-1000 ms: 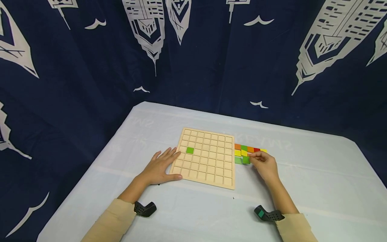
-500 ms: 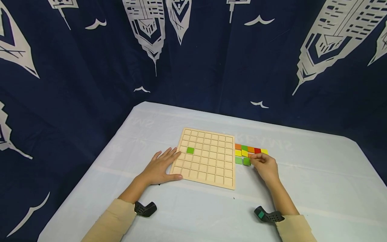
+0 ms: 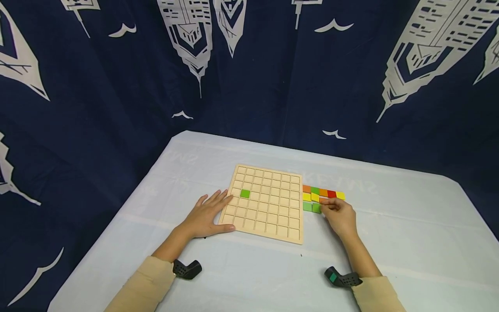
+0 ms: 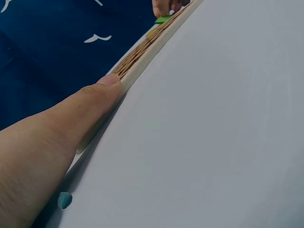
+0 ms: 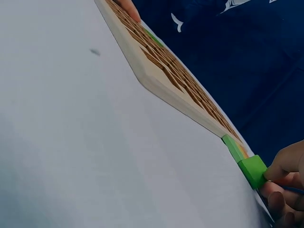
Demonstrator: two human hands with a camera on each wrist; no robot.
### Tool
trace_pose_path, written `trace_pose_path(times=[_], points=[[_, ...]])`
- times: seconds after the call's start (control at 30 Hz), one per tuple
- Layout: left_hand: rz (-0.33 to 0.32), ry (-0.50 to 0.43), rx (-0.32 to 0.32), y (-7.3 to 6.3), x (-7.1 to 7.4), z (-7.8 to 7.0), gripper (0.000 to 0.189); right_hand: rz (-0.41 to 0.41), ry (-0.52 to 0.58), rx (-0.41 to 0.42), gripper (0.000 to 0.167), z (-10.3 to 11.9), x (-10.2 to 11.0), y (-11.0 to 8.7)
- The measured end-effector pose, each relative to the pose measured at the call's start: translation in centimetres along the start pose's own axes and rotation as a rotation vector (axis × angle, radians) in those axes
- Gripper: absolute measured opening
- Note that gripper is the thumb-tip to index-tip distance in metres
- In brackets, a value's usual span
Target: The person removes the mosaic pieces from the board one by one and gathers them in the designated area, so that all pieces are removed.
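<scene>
A wooden grid board point(image 3: 269, 212) lies on the table with one green tile point(image 3: 244, 193) in a cell near its left side. My left hand point(image 3: 204, 217) rests spread at the board's left edge, its thumb point(image 4: 102, 90) along the near edge in the left wrist view. Right of the board, my right hand point(image 3: 342, 216) pinches the edge of a green square tile point(image 5: 252, 171), beside a lighter green tile point(image 5: 232, 148). A sliver of something blue point(image 5: 292, 189) shows between the right fingers; its kind is hidden.
Red, orange, yellow and green tiles point(image 3: 323, 193) lie in rows against the board's right edge, partly hidden by the right hand. A white cloth point(image 3: 257, 277) covers the table. A dark blue printed curtain point(image 3: 273, 86) hangs behind and at the left.
The right hand has shifted slightly left, bringing the pinched green tile from a tilted position with a gap to right beside the lighter green one. The left hand and board stay put.
</scene>
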State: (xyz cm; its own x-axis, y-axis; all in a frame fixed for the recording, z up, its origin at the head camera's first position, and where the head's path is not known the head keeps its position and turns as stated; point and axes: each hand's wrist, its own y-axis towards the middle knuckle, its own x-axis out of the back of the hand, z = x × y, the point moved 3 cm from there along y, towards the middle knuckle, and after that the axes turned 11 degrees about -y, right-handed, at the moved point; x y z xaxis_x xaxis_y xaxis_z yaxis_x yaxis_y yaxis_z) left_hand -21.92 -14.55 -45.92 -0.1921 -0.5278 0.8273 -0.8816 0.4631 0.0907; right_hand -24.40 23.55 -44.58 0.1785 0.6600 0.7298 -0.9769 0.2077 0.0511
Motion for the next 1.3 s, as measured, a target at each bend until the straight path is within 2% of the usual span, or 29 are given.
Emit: trace_pose_path(times=[0.47,0.77,1.3], points=[[-0.001,0.005,0.01,0.1,0.2,0.3,0.094,-0.043,0.007,0.032,0.017,0.9,-0.2,0.4],[0.01,0.012,0.006,0.2,0.0,0.5,0.095,0.005,0.025,0.092,0.015,3.0,-1.8,0.9],[0.017,0.012,0.02,0.1,-0.1,0.4,0.095,0.111,0.147,0.183,0.01,6.6,-5.1,1.3]])
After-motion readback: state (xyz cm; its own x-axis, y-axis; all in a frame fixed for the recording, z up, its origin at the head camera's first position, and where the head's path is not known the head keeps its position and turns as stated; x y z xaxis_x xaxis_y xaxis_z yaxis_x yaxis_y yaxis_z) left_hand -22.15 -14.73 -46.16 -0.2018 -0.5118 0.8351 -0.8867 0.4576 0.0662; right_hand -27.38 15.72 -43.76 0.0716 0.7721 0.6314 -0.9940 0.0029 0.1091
